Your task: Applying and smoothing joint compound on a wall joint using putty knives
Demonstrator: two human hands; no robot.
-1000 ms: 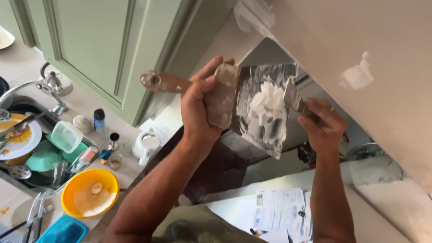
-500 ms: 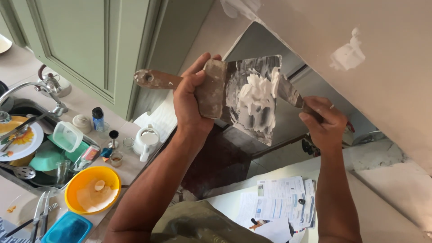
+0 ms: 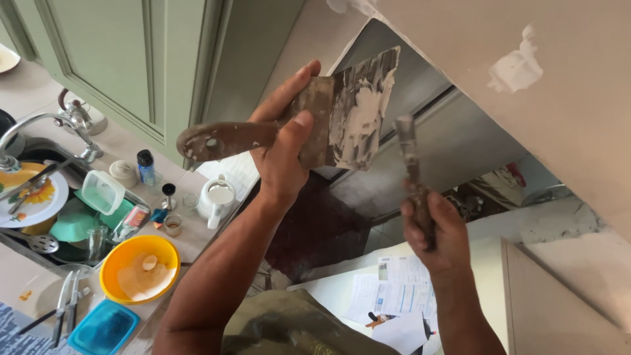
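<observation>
My left hand [image 3: 284, 154] grips a wide putty knife [image 3: 342, 118] by its wooden handle, the metal blade tilted up and smeared with white filler. My right hand [image 3: 430, 227] holds a narrow putty knife [image 3: 406, 148] upright, its blade edge-on just right of the wide blade and apart from it. Above on the right runs a pale sloped wall surface [image 3: 559, 98] with a white filler patch [image 3: 516, 62].
Below left a sink [image 3: 39, 217] is full of dishes, with a tap [image 3: 39, 128], a yellow bowl [image 3: 138, 266], a blue tub [image 3: 102, 329], small jars and a white teapot [image 3: 217, 200] on the counter. Green cabinet doors [image 3: 125, 59] stand behind. Papers [image 3: 394, 296] lie on a white surface below.
The narrow knife has come off the filler on the wide blade and now stands upright beside it. The wide blade has tilted up. The view has shifted slightly.
</observation>
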